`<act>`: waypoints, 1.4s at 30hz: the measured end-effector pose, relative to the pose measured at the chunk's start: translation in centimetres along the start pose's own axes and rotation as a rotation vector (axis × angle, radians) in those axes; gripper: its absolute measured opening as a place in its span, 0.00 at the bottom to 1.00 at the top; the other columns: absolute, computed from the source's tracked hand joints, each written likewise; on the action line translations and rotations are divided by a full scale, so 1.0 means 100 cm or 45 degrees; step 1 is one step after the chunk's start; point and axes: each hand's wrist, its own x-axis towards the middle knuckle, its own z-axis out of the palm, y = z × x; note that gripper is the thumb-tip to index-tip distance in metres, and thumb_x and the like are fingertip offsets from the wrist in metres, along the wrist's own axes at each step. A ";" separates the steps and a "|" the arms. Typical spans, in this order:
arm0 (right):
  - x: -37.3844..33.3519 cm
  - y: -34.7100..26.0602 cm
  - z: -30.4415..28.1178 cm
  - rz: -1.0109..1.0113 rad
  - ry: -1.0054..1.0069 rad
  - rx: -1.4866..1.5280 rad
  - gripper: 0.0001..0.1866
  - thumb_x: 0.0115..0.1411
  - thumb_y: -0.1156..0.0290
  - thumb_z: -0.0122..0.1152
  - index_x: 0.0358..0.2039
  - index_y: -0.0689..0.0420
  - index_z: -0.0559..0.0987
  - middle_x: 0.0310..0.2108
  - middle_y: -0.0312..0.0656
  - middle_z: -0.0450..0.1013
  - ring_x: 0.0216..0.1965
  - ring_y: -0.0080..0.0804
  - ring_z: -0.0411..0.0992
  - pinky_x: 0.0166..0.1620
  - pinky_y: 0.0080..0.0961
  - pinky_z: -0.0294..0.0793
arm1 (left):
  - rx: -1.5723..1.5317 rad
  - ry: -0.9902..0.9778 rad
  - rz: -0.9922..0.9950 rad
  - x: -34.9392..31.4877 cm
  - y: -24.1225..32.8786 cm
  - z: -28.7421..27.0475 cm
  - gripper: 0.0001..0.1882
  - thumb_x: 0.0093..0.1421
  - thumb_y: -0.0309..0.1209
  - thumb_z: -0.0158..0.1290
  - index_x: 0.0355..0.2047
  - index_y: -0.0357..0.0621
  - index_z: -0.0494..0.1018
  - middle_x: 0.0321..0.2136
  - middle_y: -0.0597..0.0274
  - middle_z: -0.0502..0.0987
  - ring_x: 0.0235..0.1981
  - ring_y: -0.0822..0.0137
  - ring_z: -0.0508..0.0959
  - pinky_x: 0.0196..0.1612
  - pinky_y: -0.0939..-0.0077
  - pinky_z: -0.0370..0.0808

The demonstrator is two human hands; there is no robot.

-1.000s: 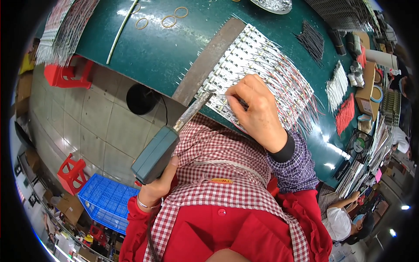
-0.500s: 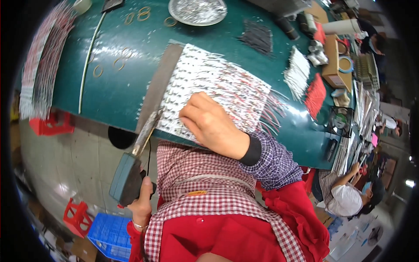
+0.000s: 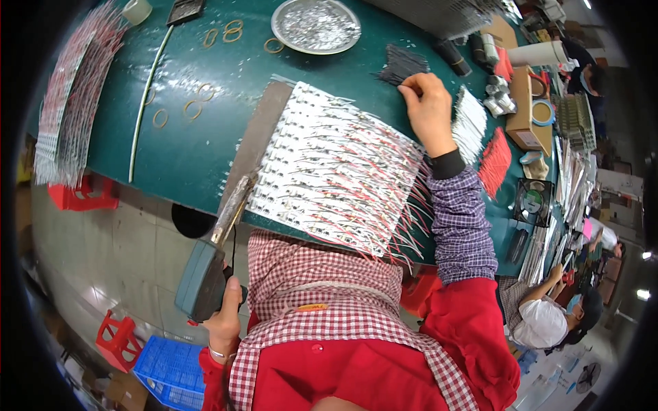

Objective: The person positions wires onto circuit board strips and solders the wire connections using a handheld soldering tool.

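My left hand (image 3: 225, 318) is wrapped round the handle of a teal soldering gun (image 3: 199, 277). Its metal tip rests by the left side of a white circuit board panel (image 3: 288, 154), which lies near the table's front edge. Rows of red, white and black wires hang off the panel toward the right. A brown strip (image 3: 259, 130) runs along its left side. Beyond the panel's upper right corner, my right hand (image 3: 430, 113) pinches at the near edge of a pile of black wires (image 3: 403, 63). The fingertips touch the wire ends; how many they grip is too small to tell.
White wires (image 3: 469, 127) and red wires (image 3: 495, 164) lie in piles at the right. A round metal dish (image 3: 315, 27) stands at the back. Wired panels (image 3: 62, 130), a thin rod (image 3: 147, 103) and rubber bands (image 3: 194, 108) lie left. A co-worker (image 3: 548, 318) sits at right.
My right hand has left the panel and moved up and right to the black wires. The left hand and the soldering gun have hardly moved.
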 end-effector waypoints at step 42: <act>-0.081 -0.174 0.008 -0.420 -0.707 0.381 0.05 0.51 0.80 0.64 0.28 0.61 0.75 0.27 0.44 0.69 0.32 0.43 0.68 0.35 0.35 0.68 | 0.389 -0.166 0.345 -0.020 -0.013 -0.013 0.09 0.49 0.20 0.62 0.33 0.33 0.79 0.28 0.53 0.78 0.23 0.64 0.78 0.25 0.75 0.74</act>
